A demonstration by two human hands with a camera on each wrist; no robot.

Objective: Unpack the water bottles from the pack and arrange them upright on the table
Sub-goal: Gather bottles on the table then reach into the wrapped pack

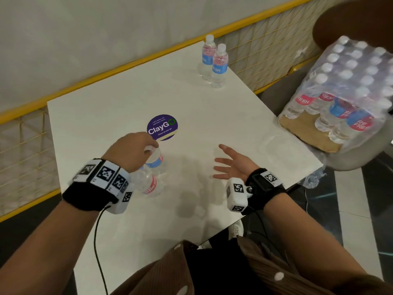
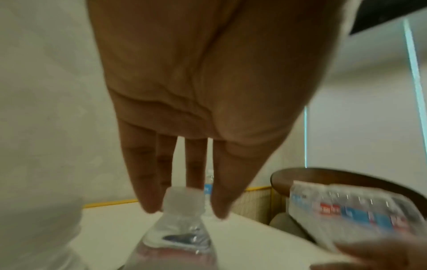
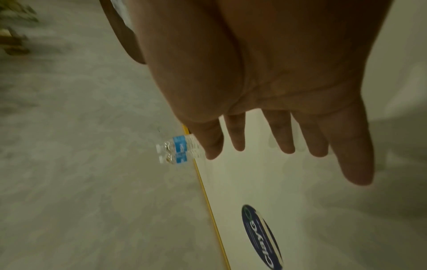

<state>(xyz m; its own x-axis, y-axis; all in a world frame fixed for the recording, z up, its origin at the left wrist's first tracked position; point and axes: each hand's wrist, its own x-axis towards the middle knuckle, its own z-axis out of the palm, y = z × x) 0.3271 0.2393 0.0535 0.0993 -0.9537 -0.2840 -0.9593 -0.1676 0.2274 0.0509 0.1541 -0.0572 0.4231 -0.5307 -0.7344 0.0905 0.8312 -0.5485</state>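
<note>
Two clear water bottles stand upright near me on the white table (image 1: 119, 99): a blue-labelled bottle (image 1: 157, 161) and a red-labelled bottle (image 1: 150, 185) in front of it. My left hand (image 1: 148, 146) hangs over the blue-labelled one. In the left wrist view its straight fingers (image 2: 150, 201) flank the white cap (image 2: 184, 198), with a slim gap on the thumb side. My right hand (image 1: 219, 160) hovers open and holds nothing. Two more bottles (image 1: 213, 60) stand upright at the far edge. The shrink-wrapped pack (image 1: 344, 92) sits on a chair to the right.
A round purple ClayGo sticker (image 1: 162, 127) lies flat mid-table. A yellow rail with mesh (image 1: 127, 64) runs behind the table. The brown chair back (image 1: 350, 20) rises behind the pack. Loose clear plastic (image 1: 311, 177) hangs at the table's right corner.
</note>
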